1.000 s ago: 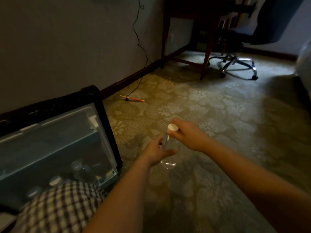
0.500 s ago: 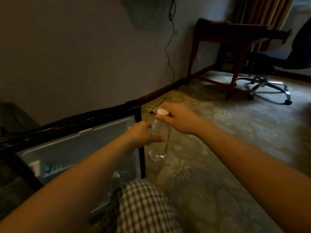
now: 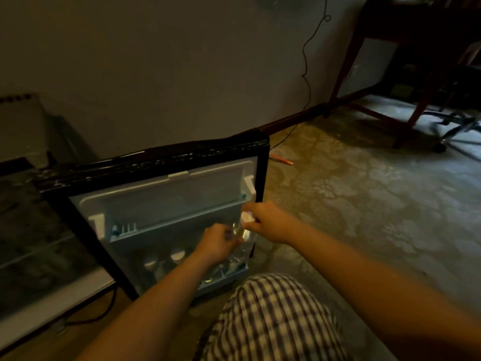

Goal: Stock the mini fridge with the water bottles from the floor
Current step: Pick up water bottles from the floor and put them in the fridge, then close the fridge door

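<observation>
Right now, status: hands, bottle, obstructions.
Left hand grips water bottle; right hand pinches its cap. Bottle at lower door shelf. Shelved bottles sit leftward.

So the floral carpet (image 3: 364, 204) has an orange stick (image 3: 282, 159) lying just right of the fridge door (image 3: 166, 204); capped bottles (image 3: 177, 254) sit in that door's bottom rack (image 3: 229, 278).

My left hand (image 3: 218, 244) grips the body of a clear water bottle (image 3: 244, 237) while my right hand (image 3: 269, 223) pinches its white cap (image 3: 246, 217), just in front of the open mini fridge door (image 3: 161, 204). Other capped bottles (image 3: 177, 254) stand in the door's bottom shelf (image 3: 229, 278).
</observation>
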Demonstrator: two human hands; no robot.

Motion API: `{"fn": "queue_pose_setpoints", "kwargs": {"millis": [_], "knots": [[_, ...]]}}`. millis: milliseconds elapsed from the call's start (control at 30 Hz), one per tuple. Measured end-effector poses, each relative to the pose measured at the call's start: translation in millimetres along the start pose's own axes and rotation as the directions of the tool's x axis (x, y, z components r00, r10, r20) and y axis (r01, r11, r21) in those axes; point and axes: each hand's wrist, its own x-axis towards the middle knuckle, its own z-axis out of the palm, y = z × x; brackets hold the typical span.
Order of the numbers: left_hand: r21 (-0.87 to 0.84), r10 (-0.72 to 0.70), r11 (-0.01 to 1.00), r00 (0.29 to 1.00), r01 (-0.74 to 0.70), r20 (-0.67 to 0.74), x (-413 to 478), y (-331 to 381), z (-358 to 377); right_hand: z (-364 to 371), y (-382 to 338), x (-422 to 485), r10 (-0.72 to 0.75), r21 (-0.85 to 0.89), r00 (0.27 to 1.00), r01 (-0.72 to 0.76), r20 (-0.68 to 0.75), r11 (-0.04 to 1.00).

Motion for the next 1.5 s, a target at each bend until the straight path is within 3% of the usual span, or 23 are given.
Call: {"fn": "queue_pose_setpoints", "kwargs": {"millis": [433,567,700,967,1333,1500], "knots": [[-0.092,-0.059,0.993,0.992,0.069,0.109,15,-65,38,86,13,39,0.047,-0.134,0.984,-0.025,0.171,0.991],[-0.149,-0.061,0.985,0.986,0.084,0.154,15,-69,39,98,10,46,0.068,-0.089,0.98,-0.052,0.188,0.995],[-0.092,-0.089,0.99,0.984,0.104,0.154,13,-75,30,98,5,49,0.101,-0.002,0.969,-0.103,0.225,0.995],[0.144,-0.063,0.989,0.967,0.028,0.246,-19,-57,-32,19,-29,24,0.076,-0.138,0.915,-0.023,0.395,0.99],[0.394,0.007,0.917,0.99,-0.062,0.139,-125,6,-152,-84,-158,-21,-0.118,-0.241,0.946,0.195,0.301,0.951],[0.379,0.03,0.924,0.999,-0.04,0.033,-186,21,-207,-114,-216,-48,-0.185,-0.239,0.942,0.255,0.28,0.937]]}}
